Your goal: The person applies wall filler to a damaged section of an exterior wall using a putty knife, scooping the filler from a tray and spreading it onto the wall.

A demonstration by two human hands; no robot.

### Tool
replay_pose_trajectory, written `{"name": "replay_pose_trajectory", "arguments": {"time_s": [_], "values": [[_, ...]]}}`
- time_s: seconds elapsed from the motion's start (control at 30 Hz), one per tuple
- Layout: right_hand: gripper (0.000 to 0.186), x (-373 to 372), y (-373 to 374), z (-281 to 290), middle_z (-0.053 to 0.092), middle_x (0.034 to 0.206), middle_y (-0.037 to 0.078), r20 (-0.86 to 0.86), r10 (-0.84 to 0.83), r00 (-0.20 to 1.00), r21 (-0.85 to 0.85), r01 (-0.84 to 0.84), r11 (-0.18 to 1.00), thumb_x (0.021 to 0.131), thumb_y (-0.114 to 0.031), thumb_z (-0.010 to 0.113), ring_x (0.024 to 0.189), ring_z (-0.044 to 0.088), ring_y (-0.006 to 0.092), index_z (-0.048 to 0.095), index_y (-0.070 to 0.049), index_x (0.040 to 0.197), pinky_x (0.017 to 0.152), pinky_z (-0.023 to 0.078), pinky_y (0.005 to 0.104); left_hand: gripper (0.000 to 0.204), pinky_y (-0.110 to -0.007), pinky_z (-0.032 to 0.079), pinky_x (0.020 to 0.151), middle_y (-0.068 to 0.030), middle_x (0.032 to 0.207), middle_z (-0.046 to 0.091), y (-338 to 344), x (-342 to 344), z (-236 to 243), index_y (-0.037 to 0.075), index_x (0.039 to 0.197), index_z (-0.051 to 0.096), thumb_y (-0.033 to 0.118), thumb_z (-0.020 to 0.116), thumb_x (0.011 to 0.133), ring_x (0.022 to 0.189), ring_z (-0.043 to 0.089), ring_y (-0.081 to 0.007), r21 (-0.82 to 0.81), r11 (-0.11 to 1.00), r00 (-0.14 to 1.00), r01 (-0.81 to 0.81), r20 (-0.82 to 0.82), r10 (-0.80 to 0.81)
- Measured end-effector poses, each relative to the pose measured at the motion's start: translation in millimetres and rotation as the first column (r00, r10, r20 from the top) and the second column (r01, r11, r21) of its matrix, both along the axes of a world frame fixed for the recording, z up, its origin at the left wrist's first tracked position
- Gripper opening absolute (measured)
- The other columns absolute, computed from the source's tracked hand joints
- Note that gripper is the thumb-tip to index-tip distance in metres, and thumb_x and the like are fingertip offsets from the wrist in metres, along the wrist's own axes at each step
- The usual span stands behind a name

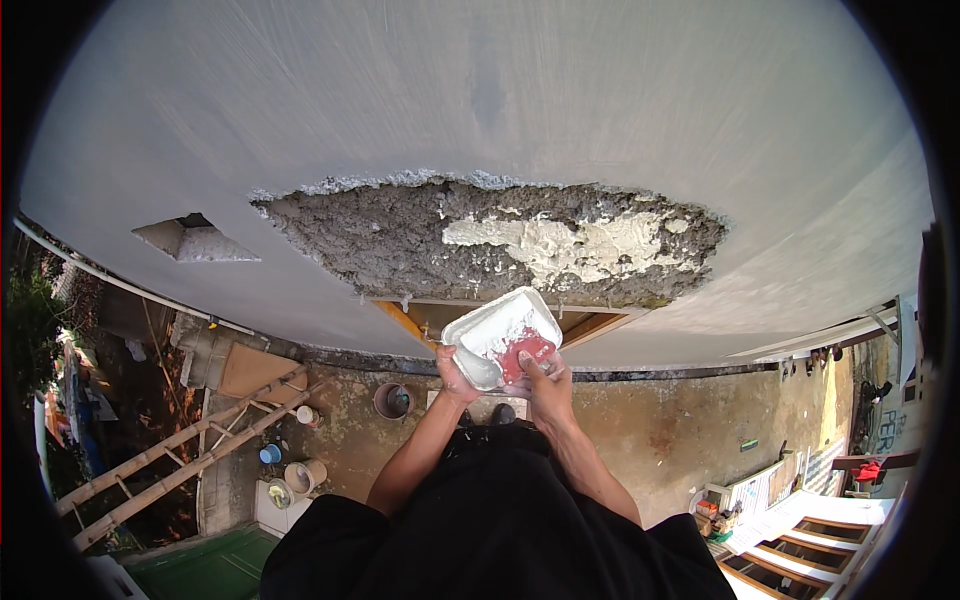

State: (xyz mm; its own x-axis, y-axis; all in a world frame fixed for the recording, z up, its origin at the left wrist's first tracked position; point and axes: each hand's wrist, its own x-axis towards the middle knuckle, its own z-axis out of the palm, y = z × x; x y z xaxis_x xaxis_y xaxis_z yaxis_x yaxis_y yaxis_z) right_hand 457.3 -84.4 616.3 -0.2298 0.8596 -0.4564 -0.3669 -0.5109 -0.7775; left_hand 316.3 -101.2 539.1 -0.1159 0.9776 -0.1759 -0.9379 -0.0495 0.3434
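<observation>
My left hand [455, 376] grips the lower left corner of a shallow white plastic tray [458, 330]. White plaster paste [492, 332] lies in it, smeared toward the right side. My right hand [549, 388] is closed on a red flat scraper [518, 362], thumb on top, its blade down in the tray. Just beyond the tray, a rough grey patch of bare masonry [350, 232] breaks the smooth grey wall [480, 90]. Cream-white plaster [570, 245] covers part of the patch's right half, uneven and lumpy. Neither hand touches the wall patch.
Below the patch is a wooden frame [402, 322]. A square hole [197, 240] pierces the wall on the left. Down on the ground stand a bucket [393, 401], a small blue pail [270, 454] and a leaning bamboo ladder [190, 462]. White slatted woodwork [820, 535] lies at lower right.
</observation>
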Motion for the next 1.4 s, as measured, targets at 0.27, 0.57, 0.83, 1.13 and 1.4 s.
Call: {"name": "replay_pose_trajectory", "arguments": {"time_s": [0.27,0.57,0.83,1.13,1.4], "values": [[0.020,14,4,-4,0.068,0.089,0.009,0.135,0.030,0.990,0.214,-0.058,0.975,0.091,-0.006,0.061,0.063,0.066,0.0146,0.058,0.000,0.110,0.052,0.059,0.0289,0.089,-0.050,0.034,0.108,-0.0190,0.143,0.042,1,-5,-2,0.001,0.142,0.035,0.049,0.051,0.069,0.128,0.043,-0.0368,0.014,1.000,1.000,0.005,-0.014,-0.005],[0.021,14,9,6,0.067,0.089,0.008,0.129,0.083,0.988,0.163,-0.103,0.981,0.090,-0.005,0.060,0.067,0.064,0.0130,0.058,0.001,0.110,0.053,0.059,0.0305,0.092,-0.052,0.034,0.108,-0.0196,0.144,0.040,0,-11,-1,0.002,0.143,0.033,0.051,0.054,0.069,0.130,0.041,-0.0374,0.056,0.998,1.000,0.007,0.006,-0.007],[0.026,19,9,-2,0.068,0.089,0.008,0.338,0.094,0.936,0.327,-0.211,0.921,0.091,-0.004,0.058,0.069,0.064,0.0104,0.056,0.003,0.116,0.056,0.053,0.0240,0.090,-0.052,0.035,0.107,-0.0186,0.143,0.042,3,-13,4,0.002,0.142,0.035,0.051,0.051,0.069,0.129,0.044,-0.0374,0.078,0.997,1.000,0.022,-0.018,-0.021],[0.020,18,12,9,0.068,0.087,0.007,0.296,0.142,0.944,0.210,-0.210,0.955,0.090,-0.004,0.059,0.069,0.065,0.0115,0.059,0.003,0.109,0.055,0.052,0.0249,0.093,-0.053,0.034,0.108,-0.0199,0.143,0.040,3,-15,1,0.002,0.143,0.032,0.049,0.055,0.067,0.129,0.042,-0.0389,0.055,0.998,0.999,0.022,0.041,-0.024],[0.016,2,24,8,0.068,0.088,0.008,0.102,0.060,0.993,0.171,-0.077,0.982,0.090,-0.004,0.059,0.069,0.066,0.0131,0.059,0.000,0.106,0.055,0.056,0.0268,0.085,-0.051,0.040,0.103,-0.0161,0.139,0.046,12,-20,0,0.005,0.141,0.038,0.053,0.050,0.071,0.125,0.047,-0.0349,0.006,0.998,0.997,-0.056,-0.053,0.056]]}}
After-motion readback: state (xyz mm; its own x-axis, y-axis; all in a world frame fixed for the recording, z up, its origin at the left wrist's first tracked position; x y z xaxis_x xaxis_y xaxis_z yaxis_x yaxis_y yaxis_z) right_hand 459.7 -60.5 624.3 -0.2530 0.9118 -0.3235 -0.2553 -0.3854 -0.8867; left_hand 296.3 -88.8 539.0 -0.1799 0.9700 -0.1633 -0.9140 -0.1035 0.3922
